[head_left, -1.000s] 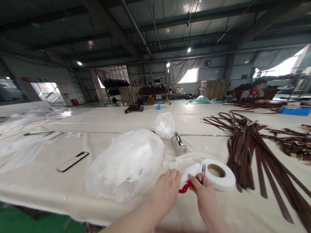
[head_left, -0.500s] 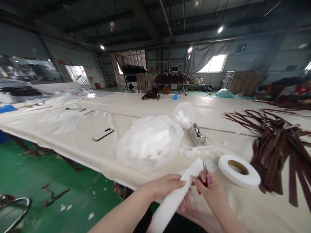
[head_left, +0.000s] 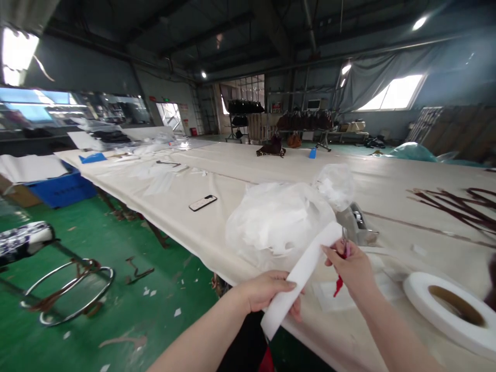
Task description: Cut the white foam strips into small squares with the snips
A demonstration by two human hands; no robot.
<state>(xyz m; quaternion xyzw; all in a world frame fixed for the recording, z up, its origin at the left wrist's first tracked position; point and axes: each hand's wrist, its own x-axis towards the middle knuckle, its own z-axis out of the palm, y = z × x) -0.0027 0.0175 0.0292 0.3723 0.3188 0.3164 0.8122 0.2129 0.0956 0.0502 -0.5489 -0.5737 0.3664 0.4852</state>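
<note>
My left hand (head_left: 269,292) is closed around the lower part of a white strip (head_left: 306,268) of soft, flat material, thumb on top. My right hand (head_left: 354,266) pinches the upper part of that strip near its far end. The same hand also holds small scissors (head_left: 346,249), with blade tips pointing up beside the strip's end. Something red (head_left: 338,285) hangs below the right fingers, perhaps part of the scissors' handle. Behind the strip lies a clear plastic bag (head_left: 271,217) full of white pieces. To the right is a large white roll (head_left: 416,293) with a brown core.
A tape dispenser (head_left: 360,227) stands right of the bag, near a smaller bag (head_left: 336,185). A phone (head_left: 203,202) lies to the left. Dark brown straps (head_left: 453,206) are at far right. On the green floor stand a stool's metal ring (head_left: 77,305) and a blue crate (head_left: 64,188).
The view has swung left, so things appear further right. The strip's lower end, earlier running out of the frame at the bottom, now shows below my left hand. My hands are further apart along it.
</note>
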